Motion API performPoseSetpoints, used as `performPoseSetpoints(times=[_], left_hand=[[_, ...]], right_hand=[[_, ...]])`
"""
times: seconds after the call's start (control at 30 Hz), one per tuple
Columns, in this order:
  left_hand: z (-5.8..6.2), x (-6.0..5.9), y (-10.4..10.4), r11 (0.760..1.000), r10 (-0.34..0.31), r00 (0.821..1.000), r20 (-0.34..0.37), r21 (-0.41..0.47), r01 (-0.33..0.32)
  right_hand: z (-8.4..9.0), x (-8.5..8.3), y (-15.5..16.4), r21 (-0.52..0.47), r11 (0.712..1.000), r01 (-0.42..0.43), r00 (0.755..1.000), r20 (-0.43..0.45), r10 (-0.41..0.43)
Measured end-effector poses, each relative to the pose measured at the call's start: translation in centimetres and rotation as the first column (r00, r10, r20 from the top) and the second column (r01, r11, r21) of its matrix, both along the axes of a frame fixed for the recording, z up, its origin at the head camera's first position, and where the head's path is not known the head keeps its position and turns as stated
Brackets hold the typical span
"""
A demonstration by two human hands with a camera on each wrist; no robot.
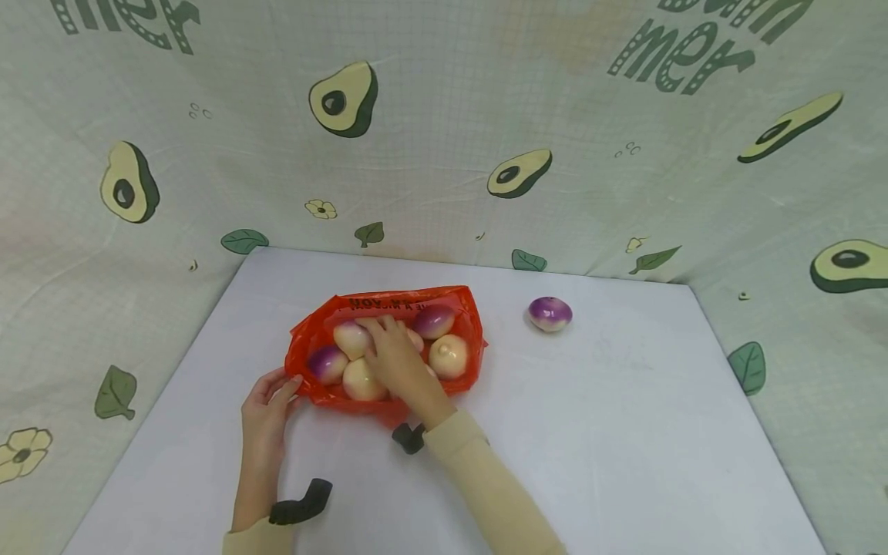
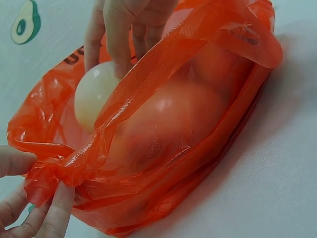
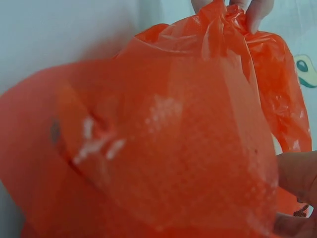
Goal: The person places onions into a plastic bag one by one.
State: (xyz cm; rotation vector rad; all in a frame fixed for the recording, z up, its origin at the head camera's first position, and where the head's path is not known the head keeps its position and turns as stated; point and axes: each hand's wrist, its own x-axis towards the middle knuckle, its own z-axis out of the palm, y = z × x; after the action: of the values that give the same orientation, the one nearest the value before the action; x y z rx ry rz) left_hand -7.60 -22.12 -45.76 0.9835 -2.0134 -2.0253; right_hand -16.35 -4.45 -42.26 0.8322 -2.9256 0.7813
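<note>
An orange plastic bag [image 1: 409, 299] lies open on the white table [image 1: 624, 432] and holds several round turnips, some cream [image 1: 449, 356], some purple-topped [image 1: 327, 364]. My left hand [image 1: 267, 401] pinches the bag's left edge; the left wrist view shows the film bunched between thumb and fingers [image 2: 54, 208]. My right hand [image 1: 391, 351] reaches inside the bag and lies over the turnips. Its fingertips [image 2: 121, 59] touch a cream turnip [image 2: 94, 96]. In the right wrist view the bag [image 3: 173, 139] fills the frame. One more purple-topped turnip [image 1: 550, 314] sits on the table outside, to the right.
An avocado-print cloth [image 1: 444, 154] walls the table at the back and both sides. Black camera straps [image 1: 301, 505] sit on both wrists. Bare table surface lies right of and in front of the bag.
</note>
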Motion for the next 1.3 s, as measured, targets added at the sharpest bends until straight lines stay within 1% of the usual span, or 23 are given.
performPoseSetpoints(times=[0.13, 0.23, 0.37, 0.5, 0.67, 0.87, 1.17, 1.3], left_hand=[[-0.01, -0.06, 0.0, 1.0, 0.001, 1.0, 0.004, -0.008, -0.001], [-0.05, -0.07, -0.04, 1.0, 0.002, 1.0, 0.004, -0.006, -0.002], [-0.07, -0.07, -0.07, 1.0, 0.005, 1.0, 0.003, -0.004, -0.005], [-0.04, -0.06, -0.09, 1.0, 0.005, 1.0, 0.004, 0.001, -0.005], [-0.01, -0.02, -0.13, 1.0, -0.002, 1.0, 0.005, -0.001, 0.002], [-0.07, -0.02, -0.18, 1.0, -0.003, 1.0, 0.002, 0.006, 0.003], [-0.09, -0.01, -0.16, 1.0, 0.004, 1.0, -0.015, 0.015, -0.003], [-0.23, 0.05, -0.12, 1.0, 0.006, 1.0, -0.026, 0.004, -0.005]], right_hand=[[-0.04, -0.16, -0.04, 0.011, 1.0, 0.001, 1.0, 0.017, -0.001], [-0.04, -0.27, -0.12, 0.043, 0.999, -0.002, 1.0, 0.027, 0.001], [-0.09, -0.46, -0.34, 0.106, 0.994, -0.015, 1.0, 0.008, 0.015], [-0.22, -0.61, -0.51, 0.129, 0.991, -0.043, 0.999, 0.003, 0.043], [-0.29, -0.63, -0.63, 0.121, 0.991, -0.062, 0.997, 0.054, 0.056], [-0.17, -0.47, -0.69, 0.112, 0.992, -0.055, 0.996, 0.072, 0.047], [-0.03, -0.35, -0.54, 0.058, 0.996, -0.063, 0.989, 0.14, 0.054], [0.19, -0.23, -0.06, 0.017, 0.996, -0.087, 0.987, 0.14, 0.084]])
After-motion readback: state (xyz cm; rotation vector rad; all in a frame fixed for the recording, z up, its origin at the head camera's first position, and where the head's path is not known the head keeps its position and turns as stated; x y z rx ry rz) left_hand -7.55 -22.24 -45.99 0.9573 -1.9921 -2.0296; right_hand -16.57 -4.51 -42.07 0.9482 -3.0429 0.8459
